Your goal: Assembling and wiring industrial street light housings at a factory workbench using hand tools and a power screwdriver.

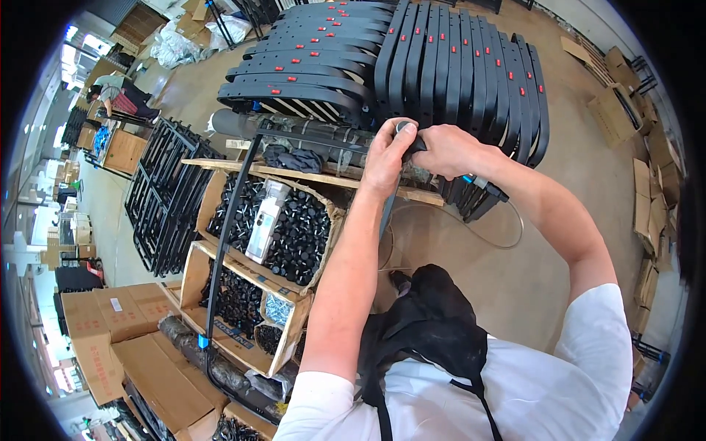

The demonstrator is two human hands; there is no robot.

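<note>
While both hands meet above wooden shelf (pixel 309 176): left hand (pixel 387 156) and right hand (pixel 447 151) clamped around end of bent black tube (pixel 229 213), held over open box of black caps (pixel 298 228). Stacked black frames (pixel 456 66) just behind.

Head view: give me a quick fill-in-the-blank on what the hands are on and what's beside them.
Both hands, left hand and right hand, grip the end of a black ____ frame.
The cardboard box left of the left forearm holds small black ____.
The stacked black parts behind the hands carry small ____ tags.

Missing: tubular; caps; red
</note>
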